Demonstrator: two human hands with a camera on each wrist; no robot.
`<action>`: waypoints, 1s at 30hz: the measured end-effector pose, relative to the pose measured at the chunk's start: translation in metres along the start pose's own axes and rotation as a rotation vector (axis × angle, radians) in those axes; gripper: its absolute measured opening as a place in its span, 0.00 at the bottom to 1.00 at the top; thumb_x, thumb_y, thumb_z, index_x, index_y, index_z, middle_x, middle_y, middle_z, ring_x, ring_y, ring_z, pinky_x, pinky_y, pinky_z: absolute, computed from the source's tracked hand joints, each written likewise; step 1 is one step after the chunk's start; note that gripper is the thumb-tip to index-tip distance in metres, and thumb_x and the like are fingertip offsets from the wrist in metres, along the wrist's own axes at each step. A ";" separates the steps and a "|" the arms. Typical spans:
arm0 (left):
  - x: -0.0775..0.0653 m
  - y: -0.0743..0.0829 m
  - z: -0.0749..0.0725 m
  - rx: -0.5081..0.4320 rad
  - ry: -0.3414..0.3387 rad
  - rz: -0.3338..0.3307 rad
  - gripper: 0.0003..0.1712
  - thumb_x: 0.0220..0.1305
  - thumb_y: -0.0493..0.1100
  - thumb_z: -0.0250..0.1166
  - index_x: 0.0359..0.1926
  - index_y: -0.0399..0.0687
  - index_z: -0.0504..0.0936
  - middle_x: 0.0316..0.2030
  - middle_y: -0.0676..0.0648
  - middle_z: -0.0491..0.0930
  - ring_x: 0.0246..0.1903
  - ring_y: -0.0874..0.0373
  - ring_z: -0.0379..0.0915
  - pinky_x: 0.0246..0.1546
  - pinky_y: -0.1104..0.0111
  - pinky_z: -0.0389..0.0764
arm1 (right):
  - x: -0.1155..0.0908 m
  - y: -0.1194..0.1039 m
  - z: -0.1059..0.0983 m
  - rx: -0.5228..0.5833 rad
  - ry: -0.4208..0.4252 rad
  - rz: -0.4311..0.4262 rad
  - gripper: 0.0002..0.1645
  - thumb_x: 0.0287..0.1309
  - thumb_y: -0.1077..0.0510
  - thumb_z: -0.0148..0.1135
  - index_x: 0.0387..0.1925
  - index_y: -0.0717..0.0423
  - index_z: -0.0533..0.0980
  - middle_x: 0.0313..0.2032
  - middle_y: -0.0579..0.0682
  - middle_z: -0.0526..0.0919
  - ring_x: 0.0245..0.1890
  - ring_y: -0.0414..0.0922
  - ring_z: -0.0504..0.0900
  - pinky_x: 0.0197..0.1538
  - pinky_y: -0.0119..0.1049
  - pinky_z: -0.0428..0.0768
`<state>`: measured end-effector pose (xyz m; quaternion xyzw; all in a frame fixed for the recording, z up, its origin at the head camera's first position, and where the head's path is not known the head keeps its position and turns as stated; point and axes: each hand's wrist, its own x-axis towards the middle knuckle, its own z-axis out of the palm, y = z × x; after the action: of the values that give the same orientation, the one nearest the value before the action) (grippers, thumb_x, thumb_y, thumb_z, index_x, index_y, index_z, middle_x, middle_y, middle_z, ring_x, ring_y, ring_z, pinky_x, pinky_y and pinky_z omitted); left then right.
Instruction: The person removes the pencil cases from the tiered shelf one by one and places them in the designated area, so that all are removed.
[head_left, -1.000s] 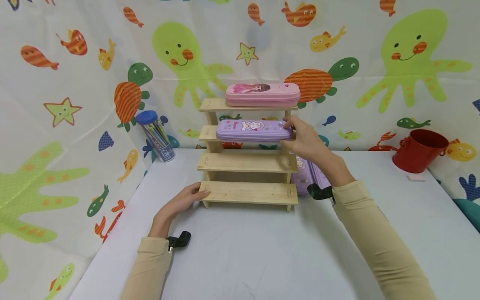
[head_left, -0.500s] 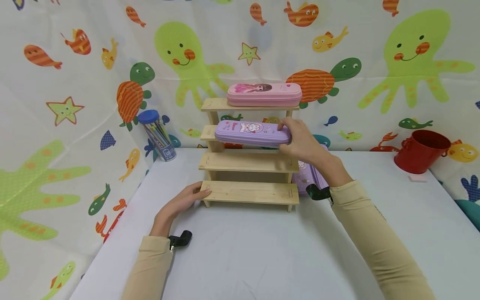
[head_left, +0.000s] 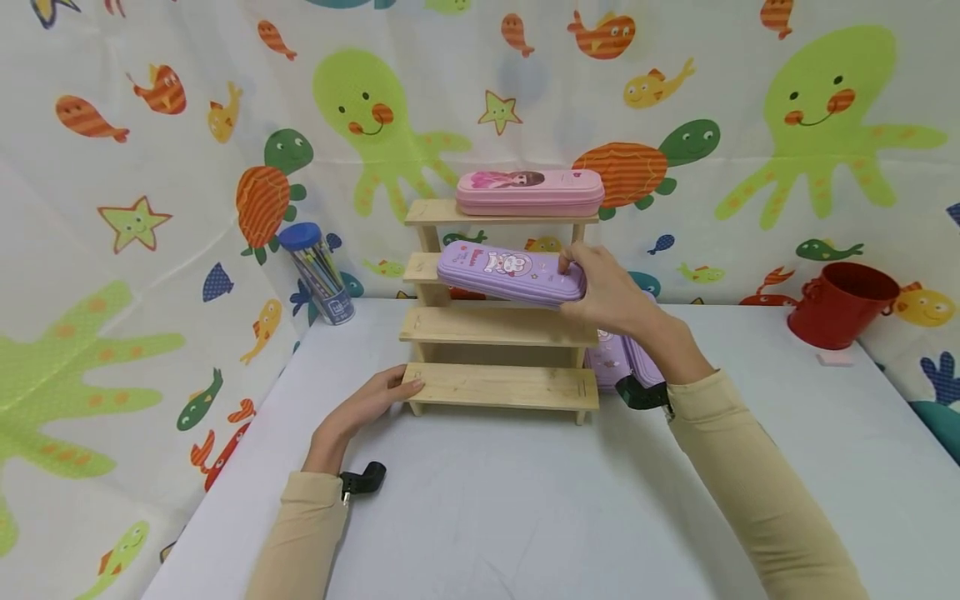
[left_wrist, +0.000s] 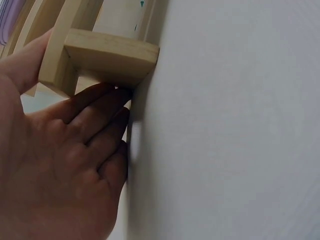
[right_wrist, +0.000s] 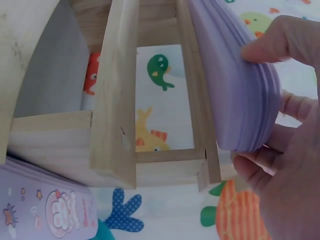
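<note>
My right hand [head_left: 611, 287] grips the right end of a purple pencil case [head_left: 506, 271] at the second-highest step of a wooden stepped shelf [head_left: 495, 325]. The case slants, its right end lower and nearer to me. In the right wrist view, the thumb is on one side of the purple pencil case [right_wrist: 227, 85] and the fingers are on the other. My left hand [head_left: 367, 404] holds the left end of the lowest board; the left wrist view has its thumb against the board [left_wrist: 57, 60] and its fingers beside the leg. A pink pencil case [head_left: 528, 196] lies on the top step.
More purple pencil cases [head_left: 609, 362] stand behind the shelf's right side, partly hidden by my right arm. A blue-lidded tub of pens [head_left: 318, 275] leans at the back left. At the back right are a red bucket [head_left: 840, 304] and a small pink block [head_left: 834, 358].
The purple pencil case has tilted, its right end coming down and forward with my right hand. My left hand has kept its place on the lowest board.
</note>
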<state>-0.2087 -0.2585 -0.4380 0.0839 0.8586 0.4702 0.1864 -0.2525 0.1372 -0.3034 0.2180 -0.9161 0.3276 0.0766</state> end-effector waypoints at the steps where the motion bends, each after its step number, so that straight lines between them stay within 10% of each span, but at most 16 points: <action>1: 0.000 0.000 0.000 -0.003 0.000 -0.001 0.40 0.71 0.61 0.56 0.74 0.43 0.62 0.72 0.39 0.64 0.75 0.38 0.50 0.72 0.38 0.54 | -0.002 0.000 0.000 -0.003 0.003 -0.003 0.30 0.40 0.56 0.71 0.48 0.51 0.70 0.50 0.53 0.73 0.55 0.50 0.66 0.54 0.50 0.72; 30: 0.001 -0.001 0.001 -0.017 0.001 0.008 0.38 0.70 0.61 0.57 0.72 0.46 0.65 0.69 0.41 0.68 0.74 0.41 0.54 0.72 0.40 0.55 | -0.042 0.016 -0.008 0.018 0.188 -0.109 0.28 0.38 0.62 0.80 0.39 0.54 0.71 0.57 0.56 0.77 0.56 0.52 0.69 0.53 0.48 0.68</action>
<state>-0.2088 -0.2578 -0.4398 0.0853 0.8542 0.4784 0.1848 -0.2217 0.1677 -0.3181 0.2364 -0.8888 0.3499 0.1779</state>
